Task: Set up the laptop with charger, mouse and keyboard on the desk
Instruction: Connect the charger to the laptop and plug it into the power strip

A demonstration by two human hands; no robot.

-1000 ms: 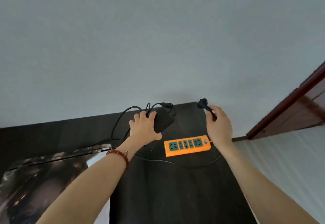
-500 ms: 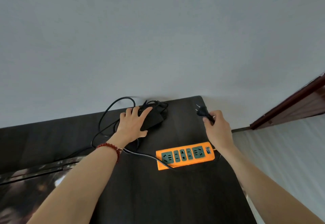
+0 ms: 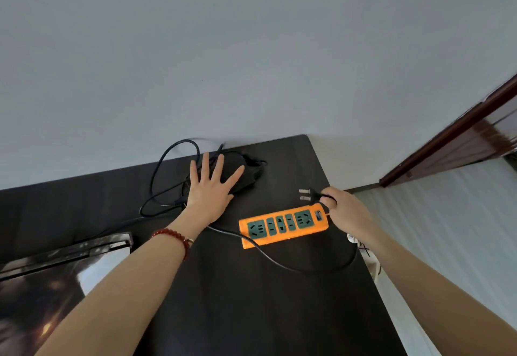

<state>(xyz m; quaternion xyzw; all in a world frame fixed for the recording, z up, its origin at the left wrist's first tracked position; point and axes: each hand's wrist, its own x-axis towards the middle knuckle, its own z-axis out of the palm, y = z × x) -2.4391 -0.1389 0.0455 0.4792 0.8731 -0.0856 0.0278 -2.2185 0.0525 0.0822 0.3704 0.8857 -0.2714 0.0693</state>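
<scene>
The black charger brick point(image 3: 242, 176) lies at the back of the dark desk point(image 3: 251, 299), its cable point(image 3: 165, 171) looped to the left. My left hand point(image 3: 208, 190) rests flat on the brick with spread, straight fingers. My right hand point(image 3: 345, 210) pinches the charger's black plug point(image 3: 309, 196), whose metal prongs point left, just above the right end of the orange power strip point(image 3: 282, 225). The strip has green sockets and lies on the desk. The glossy laptop lid point(image 3: 64, 252) shows at the lower left.
A black cable point(image 3: 293, 263) runs from under my left wrist across the strip and curves toward the desk's right edge. A pale wall stands close behind the desk. A dark wooden door frame point(image 3: 453, 143) is at the right, with light floor below it.
My right hand has lowered the plug toward the strip's right end and turned its prongs to the left. My left hand has opened flat over the brick. The view has tilted down.
</scene>
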